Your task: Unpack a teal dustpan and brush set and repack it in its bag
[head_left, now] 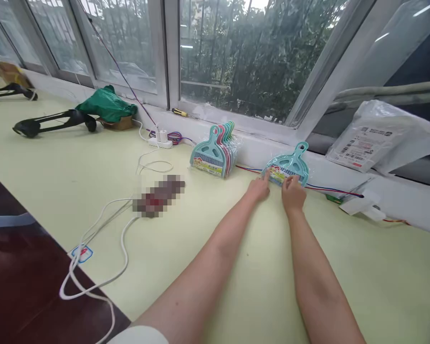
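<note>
A turquoise dustpan and brush set [294, 163] in clear wrap leans against the wall below the window, its handle pointing up. My left hand [258, 189] grips its lower left edge, with the index finger lying along the front. At the lower right edge, my right hand [294, 195] is closed in a pinch on the wrapped set. To the left stands a row of several similar dustpan sets [209, 155], turquoise and pink, packed one behind another. My fingertips are partly hidden against the set.
A white power strip [160, 142] and a yellow-handled screwdriver [180, 112] are near the wall. White cables [123, 248] trail over the table's left edge by a pixelated object [157, 197]. A plastic-wrapped package [365, 143] rests on the right ledge; a green bag [105, 105] is far left.
</note>
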The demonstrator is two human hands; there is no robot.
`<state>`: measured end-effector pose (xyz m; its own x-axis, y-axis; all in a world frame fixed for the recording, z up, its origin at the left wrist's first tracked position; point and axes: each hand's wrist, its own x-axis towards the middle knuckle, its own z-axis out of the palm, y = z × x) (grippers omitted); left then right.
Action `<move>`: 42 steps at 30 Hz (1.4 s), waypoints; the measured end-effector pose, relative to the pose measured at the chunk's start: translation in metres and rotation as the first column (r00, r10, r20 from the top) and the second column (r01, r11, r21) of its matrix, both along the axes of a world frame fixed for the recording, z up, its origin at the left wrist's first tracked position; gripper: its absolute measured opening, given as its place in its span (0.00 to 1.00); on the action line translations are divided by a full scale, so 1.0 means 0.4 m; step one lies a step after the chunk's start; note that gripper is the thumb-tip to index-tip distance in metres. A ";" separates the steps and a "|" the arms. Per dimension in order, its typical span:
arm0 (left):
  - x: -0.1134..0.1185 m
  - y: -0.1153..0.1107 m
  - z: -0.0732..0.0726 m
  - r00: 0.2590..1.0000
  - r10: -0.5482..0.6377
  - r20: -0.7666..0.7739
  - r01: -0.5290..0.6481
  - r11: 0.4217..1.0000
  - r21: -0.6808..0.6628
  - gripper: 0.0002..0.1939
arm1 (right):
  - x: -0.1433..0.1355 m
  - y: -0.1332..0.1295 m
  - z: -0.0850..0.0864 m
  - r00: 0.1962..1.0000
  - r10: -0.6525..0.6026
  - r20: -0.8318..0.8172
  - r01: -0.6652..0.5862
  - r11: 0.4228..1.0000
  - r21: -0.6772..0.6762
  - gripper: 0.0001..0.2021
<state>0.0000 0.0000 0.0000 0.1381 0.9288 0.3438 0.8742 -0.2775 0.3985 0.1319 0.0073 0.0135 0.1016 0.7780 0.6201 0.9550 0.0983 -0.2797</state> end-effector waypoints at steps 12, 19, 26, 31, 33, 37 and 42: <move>-0.049 -0.295 0.013 0.998 -0.047 -0.050 0.047 0.999 -0.003 0.16 | -0.019 -0.317 -0.002 0.984 0.123 0.132 -0.054 0.896 -0.440 0.12; -0.231 -0.371 0.087 0.819 0.384 0.427 -0.467 0.878 0.107 0.24 | -0.066 -0.568 0.007 0.956 0.266 0.122 -0.195 0.891 -0.410 0.09; -0.558 -0.278 0.162 0.648 0.607 0.461 -0.616 0.773 -0.152 0.30 | -0.092 -0.588 0.023 0.934 0.358 0.022 -0.314 0.846 -0.430 0.07; -0.606 -0.242 0.155 0.631 0.695 0.345 -0.672 0.712 -0.204 0.37 | -0.093 -0.559 0.023 0.927 0.363 -0.096 -0.369 0.834 -0.410 0.07; -0.610 -0.228 0.151 0.630 0.689 0.358 -0.694 0.706 -0.138 0.37 | -0.091 -0.559 0.023 0.922 0.365 -0.132 -0.386 0.833 -0.397 0.06; -0.639 -0.219 0.149 0.648 0.673 0.356 -0.669 0.726 -0.155 0.28 | -0.088 -0.559 0.021 0.896 0.374 -0.240 -0.440 0.825 -0.354 0.06; -0.621 -0.264 0.185 0.786 0.351 0.509 -0.296 0.936 -0.189 0.22 | -0.083 -0.549 0.012 0.881 0.370 -0.296 -0.457 0.827 -0.327 0.06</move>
